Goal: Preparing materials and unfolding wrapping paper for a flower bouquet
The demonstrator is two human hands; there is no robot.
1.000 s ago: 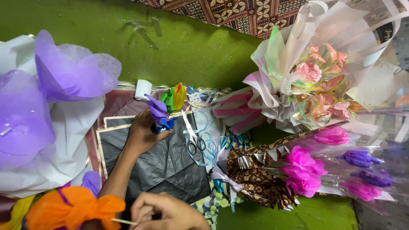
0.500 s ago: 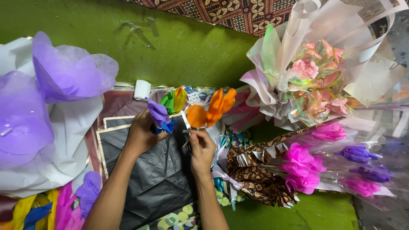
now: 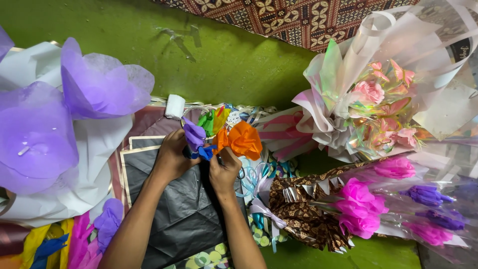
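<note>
Above the black wrapping sheet (image 3: pixel 184 209), a purple paper flower (image 3: pixel 193 134) is pinched by the left hand (image 3: pixel 172 158). An orange paper flower (image 3: pixel 245 139) is gripped by the right hand (image 3: pixel 224 172), just beside a white tape roll (image 3: pixel 175 106) and green paper flower (image 3: pixel 207 119)

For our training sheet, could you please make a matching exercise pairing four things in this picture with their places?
1. orange crepe-paper flower
2. large purple tissue-paper flower
3. pink-flower bouquet in iridescent wrap
4. black tissue sheet

A. upper right
B. under both forearms
C. in the right hand
D. upper left

Pairs: 1-C, 2-D, 3-A, 4-B
</note>
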